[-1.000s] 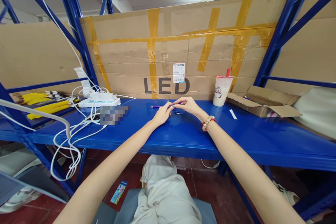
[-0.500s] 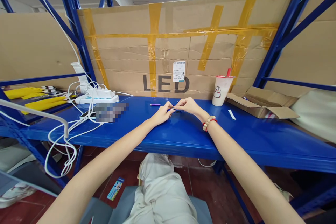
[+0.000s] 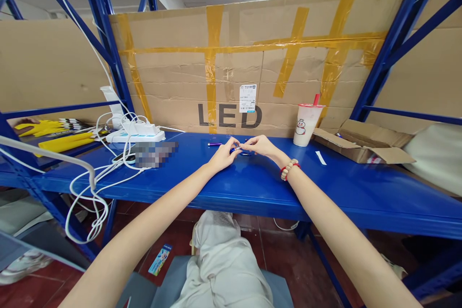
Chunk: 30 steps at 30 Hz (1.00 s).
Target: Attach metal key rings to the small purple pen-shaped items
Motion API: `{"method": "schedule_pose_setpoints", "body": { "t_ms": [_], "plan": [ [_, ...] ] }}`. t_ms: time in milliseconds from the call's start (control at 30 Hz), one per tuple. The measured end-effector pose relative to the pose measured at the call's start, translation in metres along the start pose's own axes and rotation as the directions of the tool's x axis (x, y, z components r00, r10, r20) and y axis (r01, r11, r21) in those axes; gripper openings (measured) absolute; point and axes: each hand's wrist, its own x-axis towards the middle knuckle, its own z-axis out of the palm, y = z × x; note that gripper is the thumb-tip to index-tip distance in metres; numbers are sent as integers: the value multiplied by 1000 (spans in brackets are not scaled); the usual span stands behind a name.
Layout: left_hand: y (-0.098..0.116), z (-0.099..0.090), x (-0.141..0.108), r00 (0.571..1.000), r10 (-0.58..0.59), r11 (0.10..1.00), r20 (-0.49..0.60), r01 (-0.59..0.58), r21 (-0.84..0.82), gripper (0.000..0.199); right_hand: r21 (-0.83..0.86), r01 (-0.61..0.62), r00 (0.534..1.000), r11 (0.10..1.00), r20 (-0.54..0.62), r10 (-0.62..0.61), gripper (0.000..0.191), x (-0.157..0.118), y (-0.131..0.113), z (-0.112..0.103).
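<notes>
Above the blue tabletop, my left hand is closed in a pinch on a thin dark blue and silver pen piece. My right hand, wearing a beaded bracelet at the wrist, pinches the right end of the same small piece. The fingers hide much of it. Under the right fingers lies a dark blue pen part on the table, partly covered. Just behind my left hand, a slim purple pen part rests on the surface.
A white cup with a red straw and an open cardboard box stand right, near a white strip. White cables and a power strip lie left, beside yellow bundles. A cardboard panel closes the back.
Both hands stay together at nearly the same spot. The fingers have shifted slightly, and more of the pen part under the right hand shows. The view has moved a little.
</notes>
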Motion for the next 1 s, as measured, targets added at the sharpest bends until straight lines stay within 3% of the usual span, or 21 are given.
{"method": "schedule_pose_setpoints", "body": {
  "t_ms": [200, 567, 1000],
  "plan": [
    [-1, 0, 2, 1000, -28, 998, -12, 28, 49, 20, 33, -34, 999, 999, -39, 36, 50, 3, 1, 4],
    [-5, 4, 5, 998, 45, 991, -51, -38, 131, 21, 122, -78, 996, 989, -24, 81, 47, 0, -6, 3],
    [-1, 1, 0, 988, 157, 974, 12, -157, 162, 25, 10, -188, 980, 982, 64, 187, 46, -3, -1, -3]
  ]
}}
